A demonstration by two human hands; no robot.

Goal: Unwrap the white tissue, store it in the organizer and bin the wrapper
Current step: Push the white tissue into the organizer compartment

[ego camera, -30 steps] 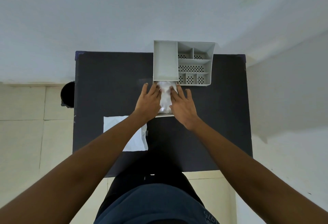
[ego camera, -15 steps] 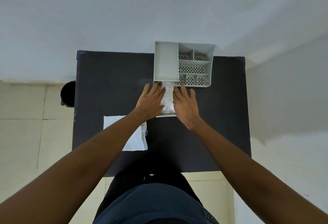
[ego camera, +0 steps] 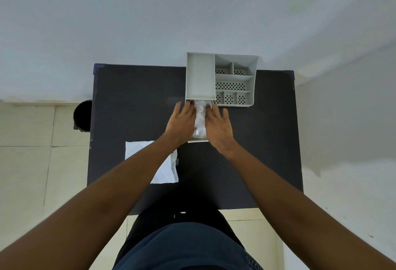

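Observation:
A white tissue pack in a shiny clear wrapper (ego camera: 200, 119) lies on the black table (ego camera: 132, 102), just in front of the grey organizer (ego camera: 200, 77). My left hand (ego camera: 182, 123) presses on the pack's left side and my right hand (ego camera: 218, 126) on its right side, fingers pointing toward the organizer. Most of the pack is hidden under my hands. The organizer's long left compartment is empty, and its small perforated compartments on the right are empty too.
A flat white sheet (ego camera: 165, 167) lies on the table near its front left, partly under my left forearm. A black bin (ego camera: 82, 116) stands on the floor beside the table's left edge. The wall runs right behind the organizer.
Both hands have slid the pack forward a little, so its far end now touches the organizer's front edge. My hands have closed in tighter on the pack.

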